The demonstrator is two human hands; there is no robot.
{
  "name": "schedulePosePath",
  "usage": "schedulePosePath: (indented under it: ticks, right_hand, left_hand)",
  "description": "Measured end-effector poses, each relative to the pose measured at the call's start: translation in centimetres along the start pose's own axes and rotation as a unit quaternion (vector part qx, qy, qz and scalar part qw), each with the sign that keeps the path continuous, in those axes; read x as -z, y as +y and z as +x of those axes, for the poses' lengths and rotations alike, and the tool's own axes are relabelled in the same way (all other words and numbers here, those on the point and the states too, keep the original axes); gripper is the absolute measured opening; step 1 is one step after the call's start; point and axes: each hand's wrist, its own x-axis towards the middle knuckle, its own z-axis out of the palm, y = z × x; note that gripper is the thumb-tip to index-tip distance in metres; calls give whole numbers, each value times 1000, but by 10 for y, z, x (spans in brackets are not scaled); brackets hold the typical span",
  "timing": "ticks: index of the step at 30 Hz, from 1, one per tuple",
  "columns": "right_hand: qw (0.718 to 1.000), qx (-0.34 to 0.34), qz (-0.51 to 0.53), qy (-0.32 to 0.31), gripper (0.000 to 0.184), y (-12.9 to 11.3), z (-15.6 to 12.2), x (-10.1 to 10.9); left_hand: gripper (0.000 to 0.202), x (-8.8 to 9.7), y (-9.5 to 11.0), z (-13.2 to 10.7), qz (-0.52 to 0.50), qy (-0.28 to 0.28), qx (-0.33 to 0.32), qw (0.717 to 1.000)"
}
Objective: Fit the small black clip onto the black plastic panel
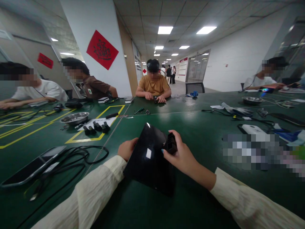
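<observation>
A dark, glossy flat panel (pixel 152 162), like a tablet or screen, is tilted in front of me above the green table, with a small white reflection on its face. My left hand (pixel 128 149) grips its left edge, the fingers hidden behind it. At the panel's upper right edge, my right hand (pixel 182 154) is closed around a small black block (pixel 171 143) with slots or ridges. Thumb and fingers lie on either side of this block. Whether the block is joined to the panel or only touches it, I cannot tell.
To the left lie a tablet-like device (pixel 35 167) and coiled black cable (pixel 82 154). Farther off are several black cylindrical parts (pixel 97 126) and a metal bowl (pixel 75 118). A white device (pixel 254 130) lies right. A co-worker (pixel 153 84) sits opposite.
</observation>
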Motion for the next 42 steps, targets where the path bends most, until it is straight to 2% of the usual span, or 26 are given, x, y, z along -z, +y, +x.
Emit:
schedulePosePath:
  ticks: [3, 6, 9, 13, 20, 24, 28, 36, 42]
  right_hand:
    - [996, -1, -77, -34, 65, 0, 8, 3]
    - [989, 8, -135, -67, 66, -3, 16, 4]
    - [980, 28, -172, -100, 68, -7, 20, 1]
    - [976, 40, -178, -119, 72, -11, 24, -6]
    - [972, 73, -163, -154, 73, -14, 31, -15]
    - [968, 98, -193, -126, 73, -11, 24, -27]
    - [970, 137, -173, -97, 78, 0, 11, -38]
    - [990, 53, -127, -37, 64, 15, 5, -42]
    - [986, 41, -161, -8, 62, 21, 7, -44]
  left_hand:
    - [25, 1, -4, 7, 16, 12, -12, 1000]
    - [38, -2, -11, 12, -99, 83, 15, 992]
    - [41, -2, -17, 14, -258, 148, 48, 954]
    - [39, 3, -20, 15, -327, 205, 72, 920]
    - [38, 0, -23, 18, -358, 217, 115, 901]
    - [36, 0, -24, 19, -358, 216, 132, 899]
    - [35, 0, -23, 18, -360, 210, 131, 900]
    - [33, -2, -20, 15, -357, 183, 120, 908]
    - [32, -1, -17, 13, -363, 176, 116, 908]
